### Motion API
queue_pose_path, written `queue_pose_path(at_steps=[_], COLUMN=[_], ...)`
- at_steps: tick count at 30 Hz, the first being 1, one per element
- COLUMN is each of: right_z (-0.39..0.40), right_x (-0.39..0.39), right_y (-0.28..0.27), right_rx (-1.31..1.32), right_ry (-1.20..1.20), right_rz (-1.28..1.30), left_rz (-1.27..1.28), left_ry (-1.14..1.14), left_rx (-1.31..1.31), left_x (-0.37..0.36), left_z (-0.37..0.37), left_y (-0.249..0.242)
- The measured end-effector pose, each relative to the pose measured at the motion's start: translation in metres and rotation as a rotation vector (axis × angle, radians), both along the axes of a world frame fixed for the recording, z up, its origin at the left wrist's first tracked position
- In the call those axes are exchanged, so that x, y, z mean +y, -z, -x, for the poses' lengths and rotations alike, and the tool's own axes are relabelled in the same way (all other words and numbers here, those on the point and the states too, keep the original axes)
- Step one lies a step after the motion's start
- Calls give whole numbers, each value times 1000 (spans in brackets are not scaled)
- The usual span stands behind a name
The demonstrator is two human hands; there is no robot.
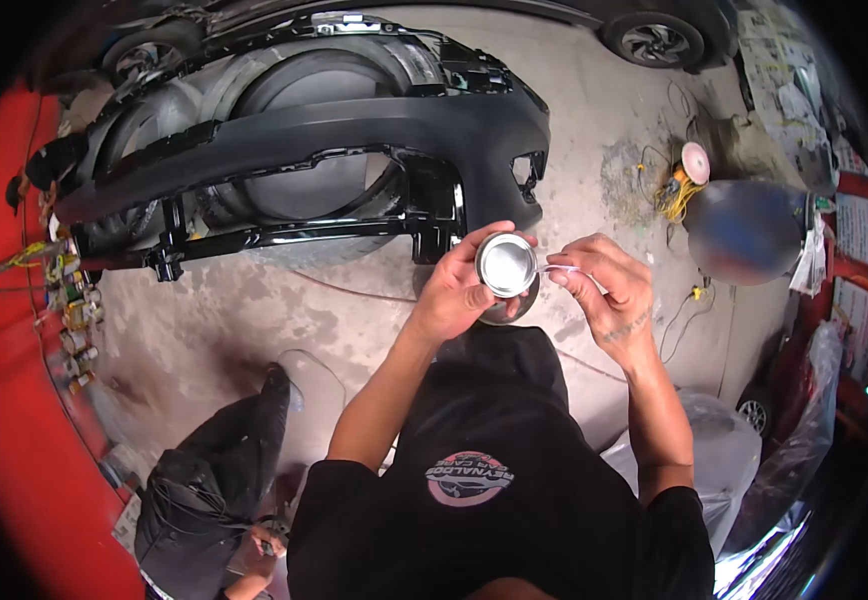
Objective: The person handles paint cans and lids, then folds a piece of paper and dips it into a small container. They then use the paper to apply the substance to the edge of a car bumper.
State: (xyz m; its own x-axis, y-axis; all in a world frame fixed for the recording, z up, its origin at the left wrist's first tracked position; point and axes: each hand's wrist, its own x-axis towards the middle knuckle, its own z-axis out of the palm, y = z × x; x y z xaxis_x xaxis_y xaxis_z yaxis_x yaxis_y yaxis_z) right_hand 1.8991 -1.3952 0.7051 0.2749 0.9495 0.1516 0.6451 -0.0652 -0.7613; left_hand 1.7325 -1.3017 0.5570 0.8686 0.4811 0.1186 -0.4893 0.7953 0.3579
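My left hand [451, 298] is wrapped round a small round metal can [507, 265], its shiny silver top and raised rim facing me. Whether a lid covers that top is hard to make out. Thumb and fingers of my right hand [609, 290] pinch a thin, pale, narrow piece [560, 268], whose tip reaches the right edge of the can. Its exact kind does not show. Both hands are in front of my body, just beyond a black bumper cover [374, 125] on the far side.
Beyond lie large tires [314, 85] under the bumper. A yellow cord bundle with a pink disc [694, 162] sits on the concrete floor [594, 120] at right. Another person [214, 480] in dark clothes is low at left, near a red wall [14, 400]. A hose [344, 290] crosses the floor.
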Motion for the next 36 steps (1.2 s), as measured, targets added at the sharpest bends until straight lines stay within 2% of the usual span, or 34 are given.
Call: queue_pose_path(at_steps=[4,10,14,19,21,27,31,36], right_z=[-19,-48,-63,-59,-48,-4,29,52], right_x=[14,50,86,132,143,179,195,219], right_y=[-3,9,25,40,44,62,78,88], right_rx=[-12,-55,-47,-74,-99,-165,-172,-219], right_ry=[-75,-271,-482,-703,-747,-789,-666,-673], right_rz=[31,-36,-175,-226,-231,-282,-255,-307], left_rz=[3,-1,-18,-75,9,-50,-73,-101], left_ry=[-43,-226,-418,-679,-778,-906,-980,-1056], left_rx=[-18,-3,45,85,17,25,8,55], left_x=[1,1,1,0,-1,29,54,80], left_z=[-13,-30,-35,-38,-36,-3,27,42], left_y=[-1,14,22,29,33,59,67,74])
